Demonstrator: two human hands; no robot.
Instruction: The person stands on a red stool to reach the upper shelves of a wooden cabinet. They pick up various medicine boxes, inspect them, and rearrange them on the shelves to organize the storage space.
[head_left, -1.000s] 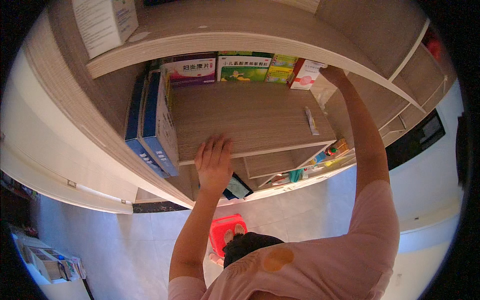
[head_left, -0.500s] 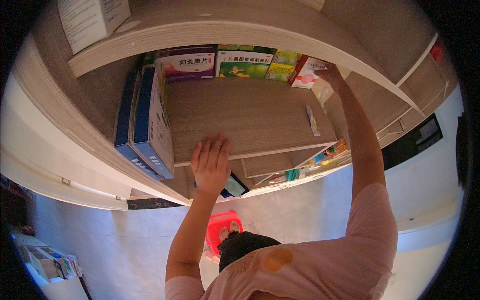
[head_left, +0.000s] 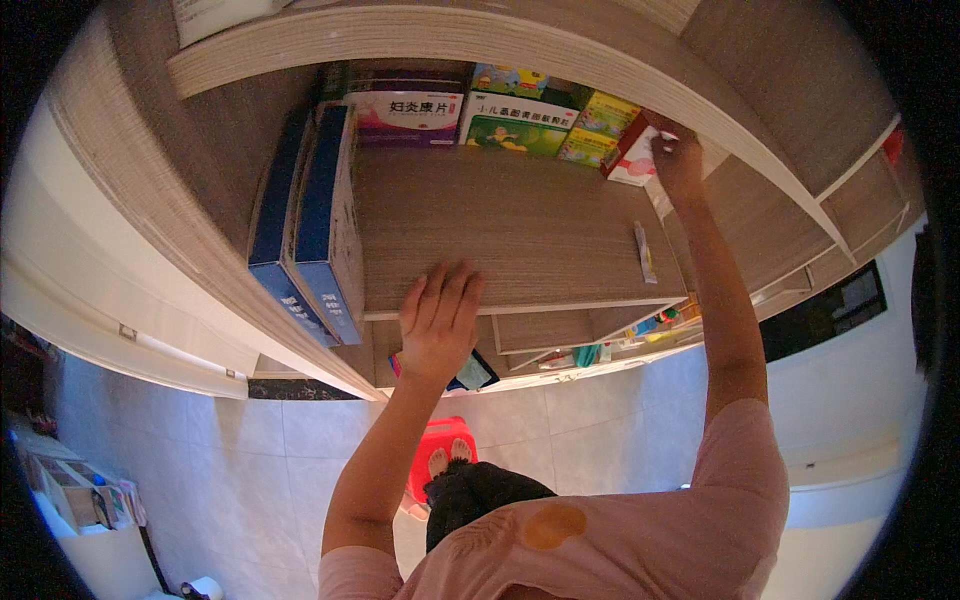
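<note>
At the back right of a wooden shelf (head_left: 480,220), my right hand (head_left: 682,168) has its fingers closed at the right side of a red and white medicine box (head_left: 634,158). That box stands upright beside a stack of yellow-green boxes (head_left: 600,130). Further left along the back are a white and green box (head_left: 515,122) and a white and purple box (head_left: 408,112). My left hand (head_left: 440,322) lies flat on the shelf's front edge, fingers stretched out, holding nothing. A small white tube or sachet (head_left: 644,253) lies near the shelf's right end.
Two tall blue boxes (head_left: 330,225) stand on edge at the shelf's left. An upper shelf board (head_left: 450,45) overhangs the back row. Lower compartments (head_left: 550,328) hold small colourful items. Below, my feet stand on a red stool (head_left: 428,462).
The view has shifted slightly, so the shelf appears further right. My right hand stays at the red and white box, and my left hand still rests on the shelf edge.
</note>
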